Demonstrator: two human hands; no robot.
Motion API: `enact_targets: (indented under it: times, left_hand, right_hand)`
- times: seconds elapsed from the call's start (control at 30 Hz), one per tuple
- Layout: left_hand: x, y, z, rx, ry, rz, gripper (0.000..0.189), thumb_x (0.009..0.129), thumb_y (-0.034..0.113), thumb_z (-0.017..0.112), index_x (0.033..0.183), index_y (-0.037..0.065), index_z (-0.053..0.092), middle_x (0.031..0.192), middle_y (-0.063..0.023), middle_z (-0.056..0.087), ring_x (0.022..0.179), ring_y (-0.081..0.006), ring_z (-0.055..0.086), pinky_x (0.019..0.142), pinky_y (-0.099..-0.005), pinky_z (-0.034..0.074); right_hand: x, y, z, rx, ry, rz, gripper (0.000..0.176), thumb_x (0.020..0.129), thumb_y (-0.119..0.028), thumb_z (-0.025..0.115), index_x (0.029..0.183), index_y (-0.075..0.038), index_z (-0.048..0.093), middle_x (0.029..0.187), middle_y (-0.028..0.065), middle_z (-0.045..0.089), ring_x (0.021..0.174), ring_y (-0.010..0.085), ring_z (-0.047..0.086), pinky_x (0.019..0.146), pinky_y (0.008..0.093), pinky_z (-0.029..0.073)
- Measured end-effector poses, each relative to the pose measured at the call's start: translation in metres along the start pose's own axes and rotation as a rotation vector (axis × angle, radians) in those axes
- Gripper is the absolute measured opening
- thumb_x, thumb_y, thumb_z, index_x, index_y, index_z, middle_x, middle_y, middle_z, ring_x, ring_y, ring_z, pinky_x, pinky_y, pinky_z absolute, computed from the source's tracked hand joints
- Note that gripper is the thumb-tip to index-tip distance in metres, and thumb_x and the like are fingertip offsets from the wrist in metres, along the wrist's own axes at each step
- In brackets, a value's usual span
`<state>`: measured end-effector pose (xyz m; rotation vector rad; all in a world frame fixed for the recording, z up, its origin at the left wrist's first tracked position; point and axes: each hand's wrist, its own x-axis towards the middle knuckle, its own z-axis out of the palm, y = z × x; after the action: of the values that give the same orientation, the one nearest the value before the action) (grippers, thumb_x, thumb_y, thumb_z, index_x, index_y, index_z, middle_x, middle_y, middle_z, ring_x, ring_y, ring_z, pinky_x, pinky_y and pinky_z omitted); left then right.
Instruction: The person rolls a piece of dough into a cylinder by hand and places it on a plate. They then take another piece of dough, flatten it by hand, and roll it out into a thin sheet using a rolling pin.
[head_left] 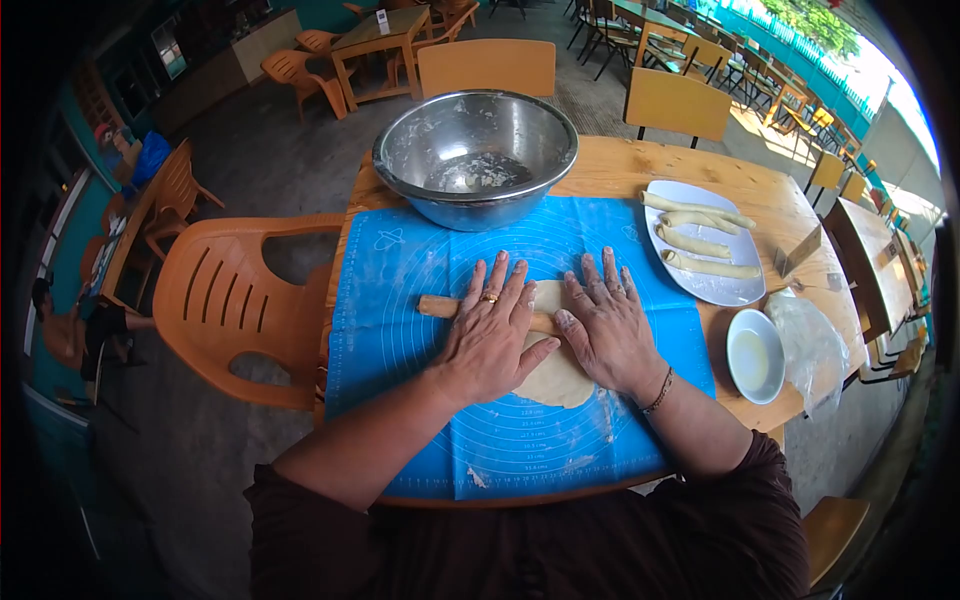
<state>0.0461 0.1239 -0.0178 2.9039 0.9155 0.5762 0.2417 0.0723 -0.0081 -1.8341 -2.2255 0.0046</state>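
Note:
My left hand [490,335] lies flat with fingers stretched out on a wooden rolling pin [438,306], whose left end sticks out beside it. On the other side, my right hand [610,335] also rests flat, fingers extended, over the pin's right part, which it hides. Beneath the pin and both hands is a flattened sheet of pale dough [560,384], partly covered. The dough lies on a blue measuring mat [400,410] with white circles and flour smudges.
A large steel bowl [470,208] with floury residue stands at the mat's far edge. To the right are a white plate [735,291] with several dough rolls [695,240], a small bowl [738,385] of liquid and a plastic bag [808,350]. An orange chair [225,310] adjoins the table's left side.

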Motion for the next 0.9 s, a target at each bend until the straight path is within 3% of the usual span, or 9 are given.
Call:
enact_targets:
  times: [0.23,0.33,0.57,0.7,0.77,0.9]
  left_hand:
    - [0.003,-0.002,0.003,0.038,0.01,-0.073,0.079,0.097,0.055,0.035,0.137,-0.013,0.04,0.15,-0.0299,0.029,0.145,-0.0425,0.015,0.118,-0.0523,0.007]
    - [0.006,0.005,-0.006,-0.022,-0.168,-0.175,0.074,0.1,0.051,0.029,0.14,-0.011,0.037,0.153,-0.0258,0.025,0.146,-0.0377,0.014,0.119,-0.0472,0.009]
    - [-0.018,0.017,-0.027,-0.098,-0.355,-0.183,0.071,0.102,0.048,0.027,0.141,-0.01,0.033,0.154,-0.0231,0.025,0.145,-0.0348,0.017,0.119,-0.0439,0.013]
    - [-0.04,0.026,-0.034,-0.154,-0.336,-0.163,0.068,0.102,0.046,0.028,0.141,-0.01,0.033,0.151,-0.024,0.029,0.144,-0.0363,0.019,0.119,-0.045,0.014]
    - [-0.053,0.03,-0.031,-0.085,-0.216,-0.049,0.066,0.102,0.043,0.03,0.141,-0.011,0.033,0.149,-0.0258,0.032,0.143,-0.0383,0.021,0.119,-0.0463,0.014]
    - [-0.072,0.038,-0.027,-0.085,-0.139,-0.029,0.065,0.101,0.042,0.032,0.14,-0.011,0.033,0.147,-0.0273,0.033,0.142,-0.0402,0.023,0.119,-0.0477,0.014]
  right_hand:
    - [0.0,0.002,0.007,0.013,0.052,0.058,0.072,0.1,-0.049,0.03,0.143,0.009,0.033,0.151,0.0304,0.026,0.145,0.0428,0.012,0.118,0.0506,0.011]
    - [0.0,0.0,0.01,-0.003,0.025,0.089,0.075,0.1,-0.05,0.028,0.144,0.011,0.028,0.152,0.0309,0.023,0.145,0.0429,0.012,0.118,0.0502,0.012]
    - [-0.023,-0.015,-0.002,0.088,-0.055,0.069,0.08,0.099,-0.055,0.027,0.144,0.011,0.028,0.152,0.0333,0.02,0.145,0.044,0.013,0.118,0.0504,0.013]
    - [-0.045,-0.026,-0.003,0.057,-0.024,0.0,0.082,0.097,-0.055,0.032,0.143,0.012,0.029,0.15,0.0356,0.021,0.144,0.0455,0.016,0.117,0.0504,0.015]
    - [-0.055,-0.029,0.0,0.033,0.002,-0.027,0.082,0.097,-0.055,0.035,0.142,0.013,0.029,0.15,0.0363,0.021,0.143,0.046,0.017,0.117,0.0506,0.016]
    - [-0.072,-0.039,-0.009,0.042,-0.013,-0.061,0.081,0.095,-0.053,0.041,0.14,0.014,0.032,0.149,0.0374,0.022,0.142,0.0468,0.02,0.115,0.0513,0.02]
